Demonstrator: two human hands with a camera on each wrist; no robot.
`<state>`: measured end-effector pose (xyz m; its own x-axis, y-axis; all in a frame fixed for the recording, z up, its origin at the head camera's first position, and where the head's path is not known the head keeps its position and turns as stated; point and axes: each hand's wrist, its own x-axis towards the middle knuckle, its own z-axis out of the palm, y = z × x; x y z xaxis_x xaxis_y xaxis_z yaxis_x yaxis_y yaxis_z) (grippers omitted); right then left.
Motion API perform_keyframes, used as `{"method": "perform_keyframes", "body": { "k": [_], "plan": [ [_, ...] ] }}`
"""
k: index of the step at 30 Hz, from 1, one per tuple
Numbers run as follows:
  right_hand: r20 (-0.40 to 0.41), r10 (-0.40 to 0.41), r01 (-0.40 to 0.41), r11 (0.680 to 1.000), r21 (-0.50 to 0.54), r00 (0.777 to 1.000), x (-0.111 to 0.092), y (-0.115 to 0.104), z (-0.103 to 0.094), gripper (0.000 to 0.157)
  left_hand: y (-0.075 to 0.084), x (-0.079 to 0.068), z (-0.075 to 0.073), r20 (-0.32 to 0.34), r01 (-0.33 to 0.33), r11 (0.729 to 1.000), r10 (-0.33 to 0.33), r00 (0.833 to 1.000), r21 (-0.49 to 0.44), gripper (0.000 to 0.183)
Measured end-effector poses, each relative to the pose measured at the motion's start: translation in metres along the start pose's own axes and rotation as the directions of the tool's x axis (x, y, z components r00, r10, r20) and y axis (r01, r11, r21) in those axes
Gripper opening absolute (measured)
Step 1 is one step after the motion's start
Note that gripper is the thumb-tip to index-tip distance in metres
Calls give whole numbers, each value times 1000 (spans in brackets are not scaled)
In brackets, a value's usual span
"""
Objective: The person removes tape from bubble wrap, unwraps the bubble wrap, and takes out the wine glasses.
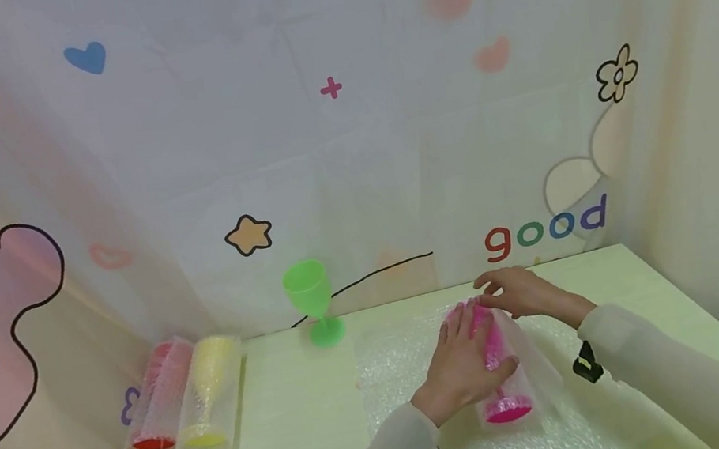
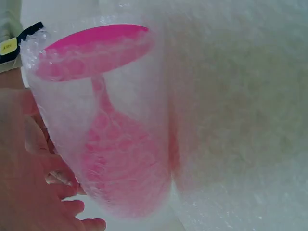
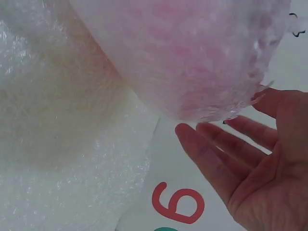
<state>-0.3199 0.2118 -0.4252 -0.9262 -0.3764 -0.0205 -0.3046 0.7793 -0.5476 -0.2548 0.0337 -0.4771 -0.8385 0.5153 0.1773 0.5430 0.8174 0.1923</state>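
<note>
A pink plastic goblet (image 1: 507, 409) lies on its side, rolled in bubble wrap (image 2: 161, 67), its base toward the front of the table. My left hand (image 1: 459, 363) rests across its bowl, fingers stretched out and slightly spread. At the far end of the roll is my right hand (image 1: 521, 291). In the right wrist view its thumb (image 3: 269, 101) touches the loose wrap edge, and its straight fingers (image 3: 204, 151) reach just past the bowl end. Under the roll spreads a flat bubble wrap sheet (image 1: 392, 367).
A bare green goblet (image 1: 308, 290) stands upright at the back. To the left lie a wrapped red goblet (image 1: 162, 396) and a wrapped yellow goblet (image 1: 208, 391), side by side on the pale green table (image 1: 296, 436). Printed curtains (image 1: 351, 178) hang behind the table and along both sides.
</note>
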Motion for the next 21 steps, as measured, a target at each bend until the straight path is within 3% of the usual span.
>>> {"method": "perform_keyframes", "body": {
  "k": [7, 12, 21],
  "plan": [
    [17, -23, 23, 1000, -3, 1000, 9, 7, 1, 23, -5, -1, 10, 98, -60, 998, 57, 994, 23, 77],
    [-13, -25, 26, 1000, 8, 1000, 12, 13, 2, 21, -11, -3, 13, 108, -82, 996, 77, 991, 35, 75],
    [-29, 107, -102, 983, 150, 994, 18, 37, 5, 23, -19, -6, 16, 97, -91, 995, 88, 991, 31, 74]
  ]
}}
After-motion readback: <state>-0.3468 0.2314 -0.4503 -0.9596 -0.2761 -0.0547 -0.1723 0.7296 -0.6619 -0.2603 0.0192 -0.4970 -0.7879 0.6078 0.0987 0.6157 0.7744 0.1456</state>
